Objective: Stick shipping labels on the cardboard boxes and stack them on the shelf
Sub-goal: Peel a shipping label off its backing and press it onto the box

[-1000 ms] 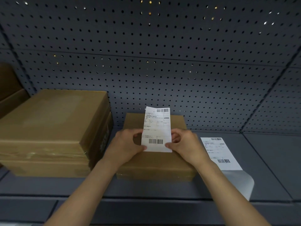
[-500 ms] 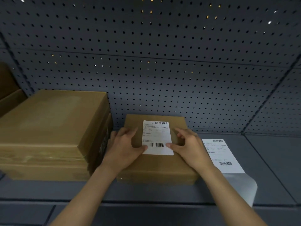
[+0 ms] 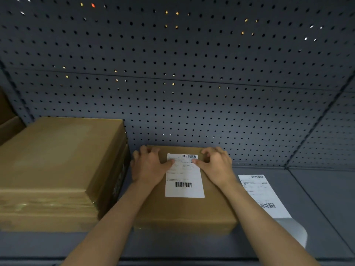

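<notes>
Rear: dark grey perforated metal panel [image 3: 192, 93]. Below: dark grey metal shelf [image 3: 317, 198]. At left on shelf: stack of large brown cardboard boxes [image 3: 57, 160]. Just beside stack, at centre: flat brown cardboard box [image 3: 184, 212], lying on shelf. At right on shelf, near box: loose white printed label sheet [image 3: 263, 194], near end curled. On box top: white rectangular shipping label [image 3: 184, 181], lying flat, barcodes up. Left hand [image 3: 148, 166]: rests spread on box top, thumb pressing label's upper left edge. Right hand [image 3: 215, 166]: rests with fingers arched near box's far edge, thumb pressing label's upper right edge.
</notes>
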Tool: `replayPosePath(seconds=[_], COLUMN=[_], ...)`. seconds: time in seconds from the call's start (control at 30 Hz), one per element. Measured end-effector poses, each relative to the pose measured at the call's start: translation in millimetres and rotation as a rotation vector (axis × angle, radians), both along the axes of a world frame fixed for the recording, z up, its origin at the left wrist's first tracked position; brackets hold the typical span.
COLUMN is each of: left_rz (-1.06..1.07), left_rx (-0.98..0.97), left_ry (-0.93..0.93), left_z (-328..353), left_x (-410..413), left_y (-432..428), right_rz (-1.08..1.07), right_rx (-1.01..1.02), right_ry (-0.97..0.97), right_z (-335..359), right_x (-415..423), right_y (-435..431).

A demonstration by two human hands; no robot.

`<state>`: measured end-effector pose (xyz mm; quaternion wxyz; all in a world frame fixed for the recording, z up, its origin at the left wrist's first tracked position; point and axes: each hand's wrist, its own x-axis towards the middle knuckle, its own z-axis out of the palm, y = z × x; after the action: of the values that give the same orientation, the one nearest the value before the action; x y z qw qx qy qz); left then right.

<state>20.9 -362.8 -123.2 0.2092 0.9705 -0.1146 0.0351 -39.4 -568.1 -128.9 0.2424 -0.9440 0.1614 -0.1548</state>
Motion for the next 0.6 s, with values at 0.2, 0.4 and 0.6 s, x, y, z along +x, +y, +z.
replayPosePath(seconds=[0.2, 0.4, 0.6], left_rz=[0.047, 0.051, -0.009], left_rx=[-0.067, -0.082, -0.205], left_ry=[-0.003, 0.004, 0.072], left_z=[4.3, 4.9, 11.5], left_x=[17.5, 18.3, 9.0], left_y=[-9.0, -9.4, 6.4], right_rz=[-0.085, -0.106, -0.003], right_rx=[-0.012, -0.005, -0.029], right_ry=[0.021, -0.005, -0.05], right_z=[-2.7, -7.1, 0.2], right_x=[24.1, 29.8, 14.5], right_y=[-5.5, -7.6, -5.4])
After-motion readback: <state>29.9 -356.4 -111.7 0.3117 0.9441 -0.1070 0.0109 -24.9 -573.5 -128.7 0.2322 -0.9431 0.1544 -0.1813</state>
